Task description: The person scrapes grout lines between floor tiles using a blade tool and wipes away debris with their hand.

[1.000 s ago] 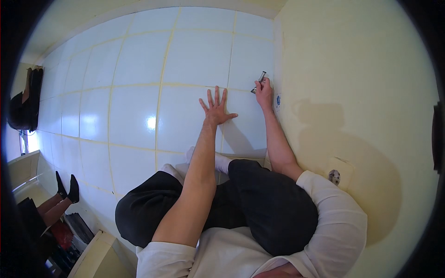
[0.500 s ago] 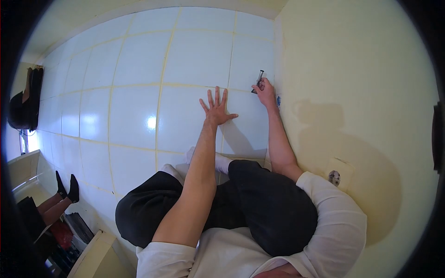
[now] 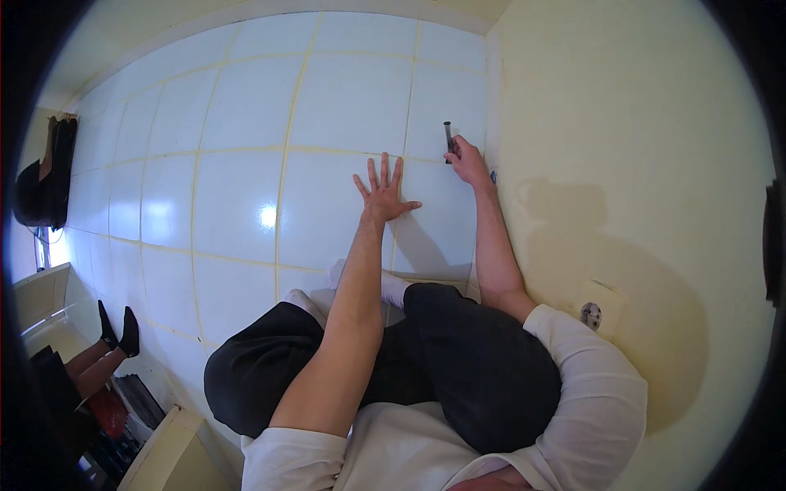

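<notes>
My left hand point(image 3: 382, 199) lies flat on the white floor tiles point(image 3: 344, 98), its fingers spread and nothing held. Farther right, near the wall, my right hand point(image 3: 470, 163) is closed around a small dark stick-like tool point(image 3: 448, 134). The tool has a slim shaft with a wider cap at its far end, and its exact kind is too small to make out. It points away from me, close over a tile beside a yellowish grout line. My fingers hide part of its lower end.
A yellow wall point(image 3: 622, 114) rises close on my right, with a socket point(image 3: 590, 314) low on it. A small blue patch point(image 3: 493, 176) shows by my right wrist. At the far left are another person's feet in black socks point(image 3: 128, 331) and a cabinet point(image 3: 176, 450).
The tool has turned in my right hand, its far end swinging left so that it stands straighter. The right hand has shifted very slightly; my left hand keeps its place.
</notes>
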Motion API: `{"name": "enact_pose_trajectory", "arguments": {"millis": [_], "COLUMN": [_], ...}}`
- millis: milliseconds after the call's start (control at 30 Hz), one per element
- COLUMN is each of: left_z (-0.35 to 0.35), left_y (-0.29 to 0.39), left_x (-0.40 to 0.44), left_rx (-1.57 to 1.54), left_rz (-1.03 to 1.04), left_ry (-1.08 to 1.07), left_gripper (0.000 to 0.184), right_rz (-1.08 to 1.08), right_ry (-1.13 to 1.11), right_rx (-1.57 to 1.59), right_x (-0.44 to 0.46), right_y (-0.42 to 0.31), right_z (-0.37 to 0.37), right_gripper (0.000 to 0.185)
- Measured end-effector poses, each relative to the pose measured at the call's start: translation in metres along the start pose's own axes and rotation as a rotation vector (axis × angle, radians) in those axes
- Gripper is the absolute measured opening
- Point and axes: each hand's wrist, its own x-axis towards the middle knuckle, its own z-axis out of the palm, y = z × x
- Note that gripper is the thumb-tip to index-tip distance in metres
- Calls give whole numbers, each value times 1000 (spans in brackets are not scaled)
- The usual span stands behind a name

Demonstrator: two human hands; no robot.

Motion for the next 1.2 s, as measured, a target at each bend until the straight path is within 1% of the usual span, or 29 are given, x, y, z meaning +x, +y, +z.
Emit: {"name": "enact_pose_trajectory", "arguments": {"millis": [67,167,267,367,467,567,667,767,867,967,1067,1200], "left_z": [1,0,-2,-4,-5,-3,-2,-2,-3,-4,-3,-2], "left_y": [0,1,2,3,3,1,0,1,2,2,1,2], "left_x": [0,-1,-2,-3,-1,-1,-1,0,-1,-3,-2,0], "left_rx": [5,4,-21,-19,1,-2,-4,6,14,-36,10,9], "left_rz": [-2,-5,-19,-22,-11,-5,-5,-6,-13,-19,-12,-12], "left_ry": [2,1,0,-9,-30,-20,-13,-15,-29,-8,-27,-28], "left_gripper": [132,132,131,131,132,132,132,132,132,131,131,131], "right_rz": [-3,24,35,-13,-30,1,7,-24,8,4,40,-2], "right_ry": [-38,-13,12,22,-1,29,46,34,22,58,71,68], "right_rx": [30,58,-27,27,-40,-8,-69,63,72,23,-55,26], "right_x": [-1,-2,-4,-5,-4,-2,-3,2,2,3,-1,-2], "right_y": [-8,-8,-5,-10,-14,-9,-2,3,2,0,-5,-10], "right_z": [0,3,-2,0,4,6,1,10,14,11,3,10], "right_gripper": [29,29,28,27,28,28,28,29,31,31,31,30]}}
